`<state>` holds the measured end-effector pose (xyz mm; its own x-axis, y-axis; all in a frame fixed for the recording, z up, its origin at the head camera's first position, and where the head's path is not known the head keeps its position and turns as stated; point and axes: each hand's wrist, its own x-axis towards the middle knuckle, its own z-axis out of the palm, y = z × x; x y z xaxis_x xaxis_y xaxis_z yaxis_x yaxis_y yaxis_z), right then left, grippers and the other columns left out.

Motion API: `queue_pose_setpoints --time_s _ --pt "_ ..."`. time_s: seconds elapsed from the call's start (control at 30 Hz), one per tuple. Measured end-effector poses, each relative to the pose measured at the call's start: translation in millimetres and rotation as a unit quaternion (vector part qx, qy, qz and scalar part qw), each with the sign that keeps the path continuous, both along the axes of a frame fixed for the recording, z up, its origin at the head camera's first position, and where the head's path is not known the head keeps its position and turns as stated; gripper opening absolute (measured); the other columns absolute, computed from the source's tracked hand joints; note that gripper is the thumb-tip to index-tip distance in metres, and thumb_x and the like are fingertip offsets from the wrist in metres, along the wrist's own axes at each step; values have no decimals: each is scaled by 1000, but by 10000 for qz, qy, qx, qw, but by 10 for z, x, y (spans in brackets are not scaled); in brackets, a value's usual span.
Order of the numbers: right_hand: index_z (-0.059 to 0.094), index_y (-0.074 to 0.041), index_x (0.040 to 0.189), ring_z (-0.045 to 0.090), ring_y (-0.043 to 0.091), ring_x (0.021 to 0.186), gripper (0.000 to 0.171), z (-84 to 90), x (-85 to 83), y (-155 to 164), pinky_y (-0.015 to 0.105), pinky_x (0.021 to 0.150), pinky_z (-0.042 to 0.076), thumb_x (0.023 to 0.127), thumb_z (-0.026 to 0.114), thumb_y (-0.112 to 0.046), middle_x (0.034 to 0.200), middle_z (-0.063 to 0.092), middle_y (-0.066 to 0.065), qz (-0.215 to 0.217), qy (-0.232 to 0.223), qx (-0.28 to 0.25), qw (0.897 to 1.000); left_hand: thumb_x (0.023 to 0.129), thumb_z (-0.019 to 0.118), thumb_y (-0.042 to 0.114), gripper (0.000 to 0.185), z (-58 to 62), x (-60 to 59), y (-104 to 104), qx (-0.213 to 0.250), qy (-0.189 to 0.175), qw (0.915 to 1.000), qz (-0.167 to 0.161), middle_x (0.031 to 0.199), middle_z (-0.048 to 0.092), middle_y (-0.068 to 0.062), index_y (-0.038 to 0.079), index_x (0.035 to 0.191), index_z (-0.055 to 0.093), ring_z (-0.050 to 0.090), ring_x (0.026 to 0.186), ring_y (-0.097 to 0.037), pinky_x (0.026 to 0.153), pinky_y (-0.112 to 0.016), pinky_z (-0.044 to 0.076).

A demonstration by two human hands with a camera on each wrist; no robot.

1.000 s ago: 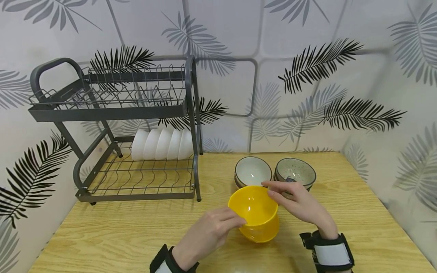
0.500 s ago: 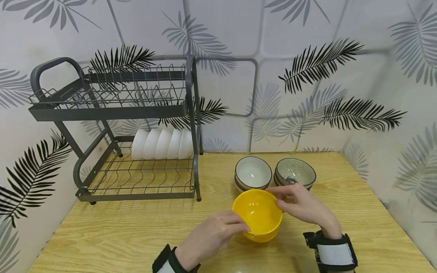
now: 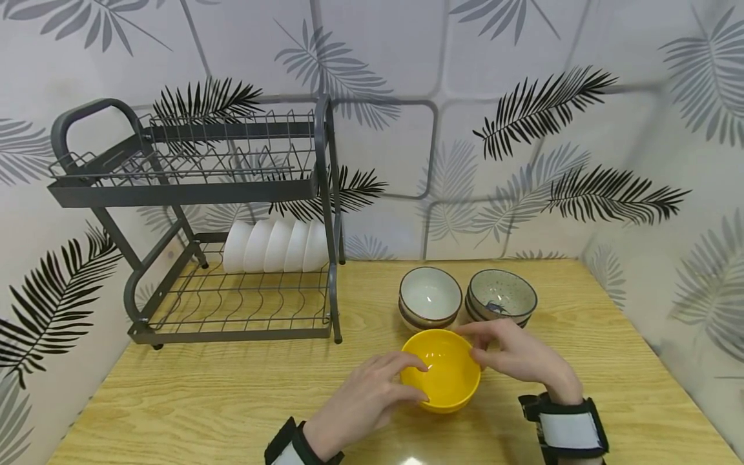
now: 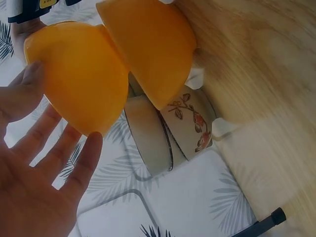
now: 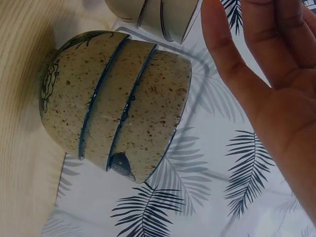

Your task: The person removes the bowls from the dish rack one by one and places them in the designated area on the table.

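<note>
In the head view, a yellow bowl [image 3: 442, 365] faces up near the table's middle. The left wrist view shows it is the upper bowl [image 4: 81, 74], its base inside a second yellow bowl [image 4: 150, 42]. My left hand [image 3: 374, 397] is at its left rim, index finger and thumb spread apart over the edge. In the left wrist view, my thumb and fingers lie along the upper bowl's outer side. My right hand [image 3: 517, 355] is at the right rim, index finger stretched behind it and thumb beside it. In the right wrist view, my right fingers [image 5: 224, 47] are fairly straight.
Behind the yellow bowls stand stacked pale bowls [image 3: 430, 297] and, to their right, stacked speckled bowls [image 3: 502, 294]. A dark two-tier dish rack [image 3: 192, 190] stands at left, with several white bowls [image 3: 276, 247] on its lower shelf. A leaf-patterned wall covering [image 3: 401, 58] borders the table.
The upper yellow bowl has come down into the lower one and shifted slightly right and toward me. My left finger and thumb, pinching the rim before, have parted. My right hand has barely moved.
</note>
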<state>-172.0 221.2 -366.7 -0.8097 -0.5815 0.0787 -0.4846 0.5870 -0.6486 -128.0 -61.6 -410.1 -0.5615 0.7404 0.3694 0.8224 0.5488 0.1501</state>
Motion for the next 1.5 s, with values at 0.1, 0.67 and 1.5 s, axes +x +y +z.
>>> queue_pose_setpoints --time_s 0.1,0.67,1.5 --pt "61 6 131 54 1 67 42 -28 -16 -4 21 59 52 90 62 -3 79 66 -3 -12 -156 47 9999 95 69 21 18 -19 -6 5 -67 -97 9999 111 136 61 7 31 105 79 56 128 -15 107 -40 52" --pt "57 2 133 60 10 69 41 -188 -124 -10 22 62 50 93 62 -6 80 69 -1 58 -920 366 9951 93 70 19 23 -221 -44 78 -344 -244 9973 602 146 56 2 34 107 78 48 143 -28 106 -51 51" --pt "59 0 128 53 6 65 41 -283 -174 -1 20 61 48 92 72 -14 74 64 -3 43 -941 445 9946 103 53 40 40 -300 -69 162 -75 -1137 9881 1029 150 54 -5 24 139 60 56 136 -23 100 -46 54"
